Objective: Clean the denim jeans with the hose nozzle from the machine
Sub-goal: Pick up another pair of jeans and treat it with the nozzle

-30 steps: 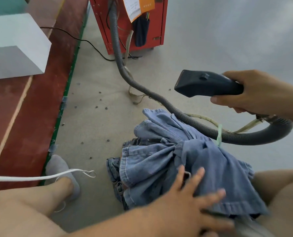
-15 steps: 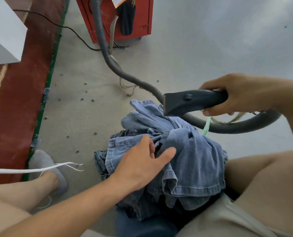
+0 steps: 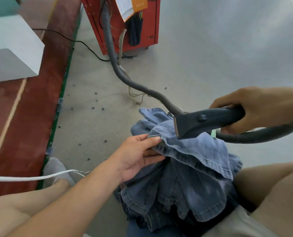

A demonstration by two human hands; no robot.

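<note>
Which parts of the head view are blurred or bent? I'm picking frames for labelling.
Head view: soft, even daylight with no glare; the wide lens bends the red metal machine and the red floor strip; the frame is slightly soft overall, the blue denim jeans and black hose nozzle stay readable; both hands, left and right, are only mildly smeared.

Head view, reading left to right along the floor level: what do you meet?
White box → grey shoe → left hand → denim jeans → hose nozzle → right hand.
</note>
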